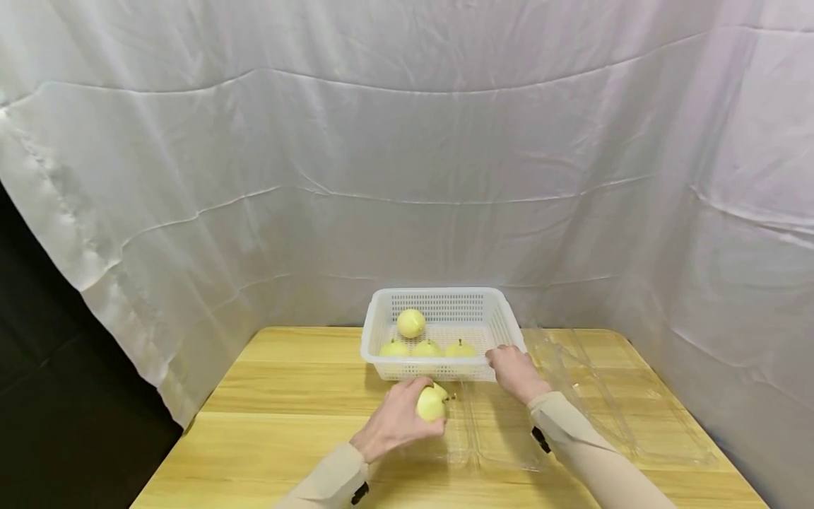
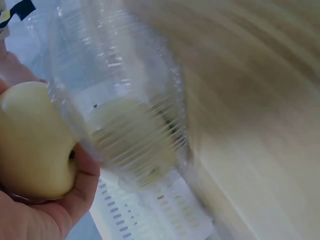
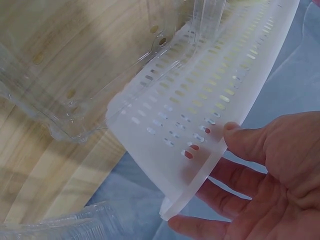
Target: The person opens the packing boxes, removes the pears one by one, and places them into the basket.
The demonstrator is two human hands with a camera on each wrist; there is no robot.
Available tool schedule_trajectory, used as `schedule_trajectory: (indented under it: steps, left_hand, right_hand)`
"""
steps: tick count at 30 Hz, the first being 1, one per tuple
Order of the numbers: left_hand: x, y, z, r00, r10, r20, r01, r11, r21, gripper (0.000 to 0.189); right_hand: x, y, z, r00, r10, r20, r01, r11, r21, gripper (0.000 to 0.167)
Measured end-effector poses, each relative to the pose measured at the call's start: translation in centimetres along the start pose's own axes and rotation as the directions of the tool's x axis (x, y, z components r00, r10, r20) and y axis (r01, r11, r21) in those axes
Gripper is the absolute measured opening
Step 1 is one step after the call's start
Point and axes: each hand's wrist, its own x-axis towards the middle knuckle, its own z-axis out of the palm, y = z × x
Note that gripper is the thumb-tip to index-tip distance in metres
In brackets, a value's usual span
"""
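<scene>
My left hand (image 1: 402, 416) holds a round yellow pear (image 1: 431, 406) just in front of the white basket; in the left wrist view its fingers curl round the pear (image 2: 35, 142). Beside it, a second pear (image 2: 132, 140) shows through the ribbed wall of a clear plastic box (image 2: 117, 60). At the front right corner of the white basket (image 1: 445, 291), my right hand (image 1: 516, 371) grips the rim. The right wrist view shows thumb and fingers of the right hand (image 3: 270, 175) on either side of the basket rim (image 3: 200, 182). Several pears (image 1: 411, 323) lie in the basket.
The clear box (image 1: 502, 442) lies on the wooden table (image 1: 286, 410) in front of the basket. More clear plastic boxes (image 1: 642, 403) lie at the right. A grey curtain (image 1: 407, 177) surrounds the table's back and sides.
</scene>
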Motion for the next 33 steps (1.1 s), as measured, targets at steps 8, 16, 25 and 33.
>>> schedule_trajectory:
  steps: [8, 16, 25, 33]
  left_hand:
    - [0.7, -0.3, -1.3, 0.991, -0.13, 0.045, 0.136, 0.974, -0.183, 0.047]
    - [1.6, -1.3, -2.9, 0.977, -0.212, -0.021, 0.188, 0.903, -0.386, 0.044]
    - [3.5, -2.8, -5.4, 0.95, -0.295, -0.106, 0.228, 0.881, -0.414, 0.082]
    - [6.5, -4.6, -7.6, 0.927, -0.225, -0.301, 0.2, 0.973, -0.113, 0.101]
  right_hand:
    - [0.0, 0.0, -0.1, 1.0, 0.005, 0.019, -0.006, 1.0, 0.015, 0.018]
    - [-0.1, -0.1, -0.2, 1.0, -0.013, 0.005, 0.013, 1.0, 0.012, 0.013]
    - [-0.2, -0.2, -0.3, 1.0, -0.019, -0.006, 0.019, 1.0, -0.002, 0.014]
    - [-0.1, -0.2, -0.1, 1.0, -0.007, 0.016, 0.007, 1.0, -0.01, 0.016]
